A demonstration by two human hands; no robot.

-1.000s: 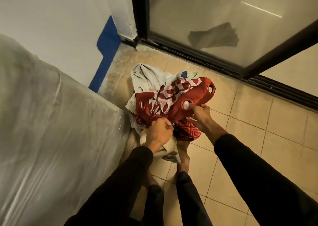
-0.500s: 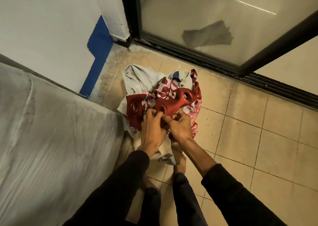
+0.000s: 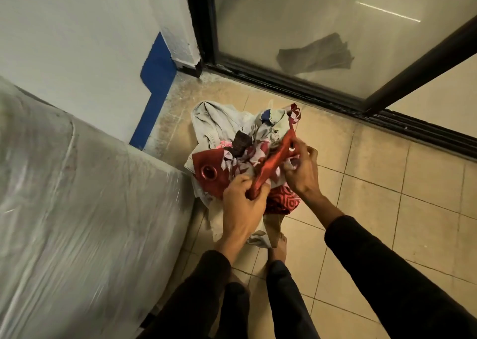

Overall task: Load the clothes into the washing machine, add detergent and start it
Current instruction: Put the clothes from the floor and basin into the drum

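Observation:
A pile of clothes [image 3: 219, 124] lies on the tiled floor in front of me, with pale grey garments at the back. On top is a red curtain with metal eyelets [image 3: 210, 172] and a red-and-white pattern. My left hand [image 3: 242, 204] is closed around a bunched red strip of that curtain at its lower end. My right hand [image 3: 300, 169] pinches the same strip higher up, so the strip runs taut between the two hands. The washing machine [image 3: 77, 222], wrapped in a translucent plastic cover, fills the left side.
A sliding glass door with a dark frame and floor track [image 3: 335, 98] runs across the back and right. A white wall with a blue painted band [image 3: 157, 80] stands behind the machine. My bare feet [image 3: 278, 245] stand just below the pile. Beige tiles [image 3: 387, 209] spread to the right.
My hands came together on the red curtain, then parted again. The curtain's band is now twisted into a narrow strip between them, and a dark garment shows underneath.

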